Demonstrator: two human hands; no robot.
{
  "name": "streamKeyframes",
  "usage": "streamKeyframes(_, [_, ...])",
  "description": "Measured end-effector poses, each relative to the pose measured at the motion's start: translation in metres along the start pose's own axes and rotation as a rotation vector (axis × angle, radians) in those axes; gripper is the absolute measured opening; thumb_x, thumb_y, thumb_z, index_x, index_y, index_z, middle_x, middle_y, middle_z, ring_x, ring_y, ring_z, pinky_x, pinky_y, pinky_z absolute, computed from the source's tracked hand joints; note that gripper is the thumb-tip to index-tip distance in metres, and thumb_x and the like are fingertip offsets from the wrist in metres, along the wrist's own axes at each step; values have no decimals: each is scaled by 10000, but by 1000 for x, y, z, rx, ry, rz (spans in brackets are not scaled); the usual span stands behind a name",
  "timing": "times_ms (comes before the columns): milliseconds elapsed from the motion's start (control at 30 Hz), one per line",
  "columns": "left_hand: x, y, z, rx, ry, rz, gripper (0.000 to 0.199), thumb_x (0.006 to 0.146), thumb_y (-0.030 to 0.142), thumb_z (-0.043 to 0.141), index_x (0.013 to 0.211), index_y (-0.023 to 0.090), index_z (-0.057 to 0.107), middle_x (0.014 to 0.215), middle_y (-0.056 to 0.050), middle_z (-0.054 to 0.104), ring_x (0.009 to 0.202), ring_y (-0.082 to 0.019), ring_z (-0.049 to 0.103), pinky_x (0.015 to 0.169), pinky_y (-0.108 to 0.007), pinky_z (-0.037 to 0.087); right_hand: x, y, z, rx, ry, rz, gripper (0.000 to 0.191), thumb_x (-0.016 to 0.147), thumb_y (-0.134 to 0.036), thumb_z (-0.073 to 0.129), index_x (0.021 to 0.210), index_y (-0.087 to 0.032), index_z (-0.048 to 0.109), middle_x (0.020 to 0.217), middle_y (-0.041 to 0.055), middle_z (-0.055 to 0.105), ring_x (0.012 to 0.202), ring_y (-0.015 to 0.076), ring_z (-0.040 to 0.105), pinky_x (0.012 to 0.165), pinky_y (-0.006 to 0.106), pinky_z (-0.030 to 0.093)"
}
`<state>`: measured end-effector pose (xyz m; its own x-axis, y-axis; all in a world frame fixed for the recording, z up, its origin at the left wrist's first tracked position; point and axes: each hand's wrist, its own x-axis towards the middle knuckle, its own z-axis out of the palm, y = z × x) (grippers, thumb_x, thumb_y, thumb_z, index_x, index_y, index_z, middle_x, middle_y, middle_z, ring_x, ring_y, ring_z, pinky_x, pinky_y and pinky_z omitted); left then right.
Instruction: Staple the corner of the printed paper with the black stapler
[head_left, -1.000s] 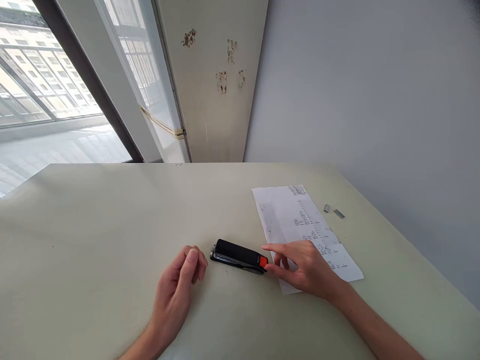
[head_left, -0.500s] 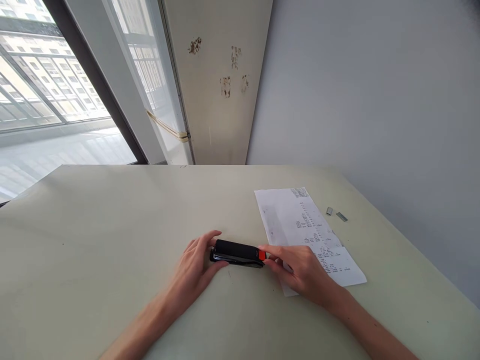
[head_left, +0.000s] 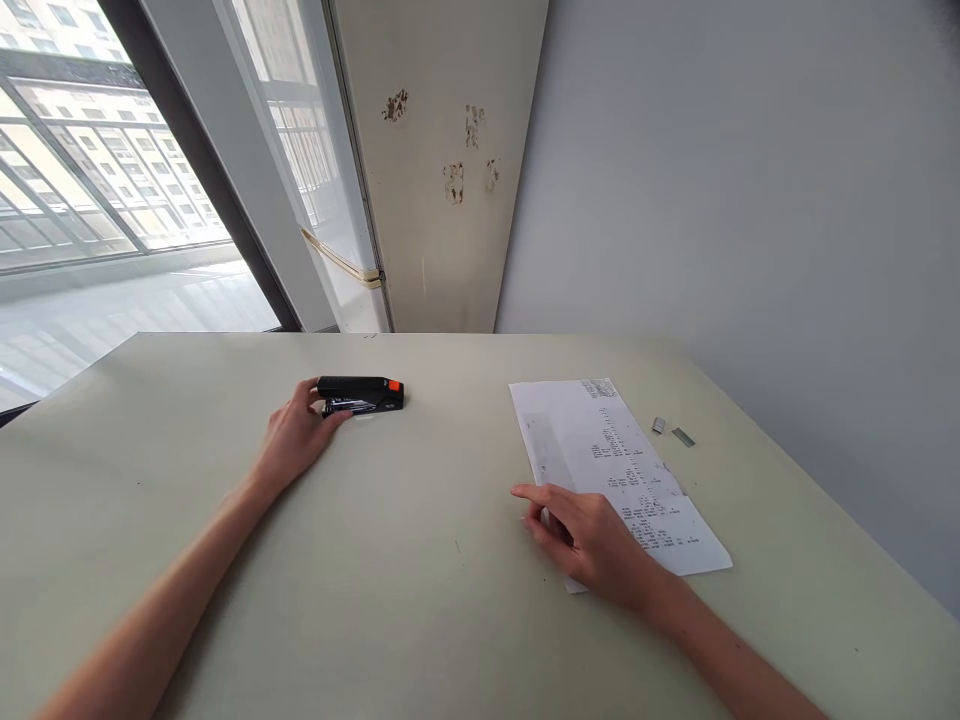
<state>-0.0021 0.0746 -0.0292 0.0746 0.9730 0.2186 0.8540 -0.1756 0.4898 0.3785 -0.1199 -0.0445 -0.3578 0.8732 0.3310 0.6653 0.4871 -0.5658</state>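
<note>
A black stapler [head_left: 361, 394] with an orange-red patch near its right end is at the back left of the table. My left hand [head_left: 296, 430] grips its left end, thumb in front and fingers behind, partly hidden by the stapler. Over the lower left part of a printed paper sheet [head_left: 577, 430], my right hand [head_left: 581, 530] is open and holds nothing. Its index finger points left past the paper's edge, and the other fingers are loosely curled.
Two small strips of staples, one short [head_left: 658, 425] and one longer [head_left: 683, 437], lie right of the paper on the pale table [head_left: 420, 600]. A grey wall [head_left: 750, 200] borders the right side. Behind the table stand a fridge [head_left: 435, 230] and a window [head_left: 112, 170].
My left hand has carried the stapler away to the left and back on the table. My right hand has let go of the stapler's orange-red end and stays near the paper.
</note>
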Motion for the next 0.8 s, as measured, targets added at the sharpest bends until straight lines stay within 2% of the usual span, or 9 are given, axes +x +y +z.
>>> streamKeyframes(167, [31,-18,-5,-16,11,15,596,869,564,632,1334,219,490,1329,-138,719,1004,-306,701,1002,-440,487,1,1,0,2,-8,12,295,1069,-246,461,1319,-220,614,845,0,719,586,97,587,547,218,472])
streamKeyframes(300, [36,-19,-5,-57,20,-66,655,846,551,676,1377,217,487,1347,-134,705,1015,-286,691,1019,-440,481,0,0,-1,23,-22,30,288,1070,-258,468,1315,-232,617,854,-2,718,573,100,580,535,227,475])
streamKeyframes(367, [32,-14,-7,-89,36,-134,715,820,546,727,1413,234,479,1362,-120,695,1054,-288,681,1015,-444,491,1,-1,-1,45,-10,55,278,1071,-261,465,1299,-249,621,885,5,718,600,114,605,567,244,518])
streamKeyframes(400, [29,-11,-8,-124,54,-164,738,804,546,757,1418,240,486,1375,-115,685,1083,-295,675,1004,-445,501,2,0,-1,38,32,81,267,1069,-269,468,1282,-257,629,942,23,723,677,135,651,633,267,561])
streamKeyframes(467, [21,-5,-12,-226,113,-184,724,802,542,788,1403,239,520,1425,-107,649,1157,-303,654,994,-437,517,3,6,-1,-39,199,166,260,1061,-307,484,1267,-271,638,1150,82,705,991,218,708,859,370,608])
streamKeyframes(533, [13,-1,-16,-326,186,-161,629,877,530,737,1390,225,537,1477,-93,610,1248,-286,618,1035,-417,508,2,22,-6,-188,382,289,314,1049,-380,500,1325,-277,610,1403,138,595,1333,320,573,1070,529,522])
streamKeyframes(567, [10,0,-18,-358,221,-151,576,930,519,683,1394,213,530,1490,-89,601,1295,-271,593,1069,-407,491,1,33,-10,-269,430,353,374,1043,-425,501,1380,-276,571,1501,157,517,1427,358,483,1111,591,470])
streamKeyframes(667, [5,-2,-19,-396,285,-181,504,1032,490,531,1414,164,496,1478,-114,607,1368,-243,541,1127,-395,454,-10,75,-28,-486,484,533,620,1001,-576,508,1496,-212,432,1646,245,287,1532,452,302,1147,710,339])
streamKeyframes(800, [8,-8,-17,-404,296,-241,523,1019,534,562,1372,149,547,1448,-132,623,1314,-257,571,1110,-412,461,-28,118,-50,-584,451,788,895,958,-712,441,1583,-99,250,1660,348,155,1564,503,171,1162,713,275])
